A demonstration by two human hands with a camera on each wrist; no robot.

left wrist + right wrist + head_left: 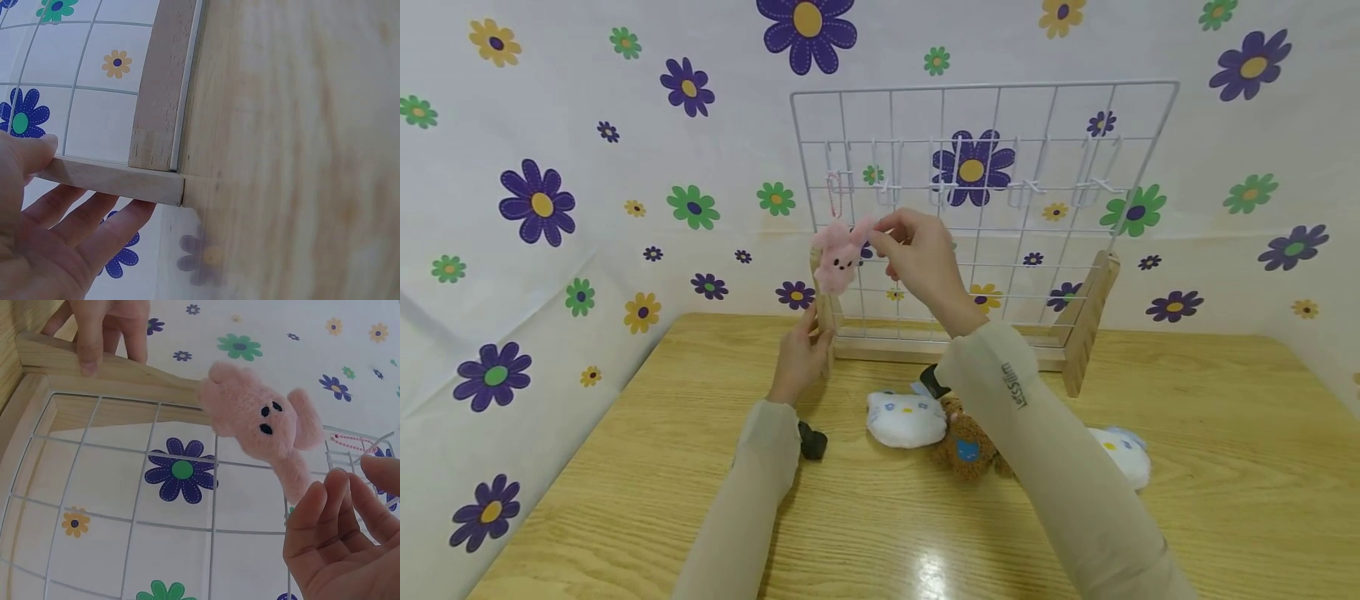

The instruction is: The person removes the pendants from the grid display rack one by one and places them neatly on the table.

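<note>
A pink plush rabbit keychain (838, 260) hangs by its pink bead chain (353, 442) from a hook on the left of the white wire grid rack (973, 233). My right hand (921, 254) is beside the rabbit's ear, fingers bent. In the right wrist view, the fingertips overlap the ear's tip, and a small gap shows between thumb and fingers. Low on the rack's left side, my left hand (800, 360) grips the wooden upright (119, 179), thumb on one side and fingers on the other.
On the wooden table (662, 467) lie a white plush cat face (906, 419), a brown curly plush (966, 450) and another white plush (1123, 457), partly behind the right sleeve. A small black object (812, 442) is beside the left sleeve. Several white hooks (1026, 190) line the grid.
</note>
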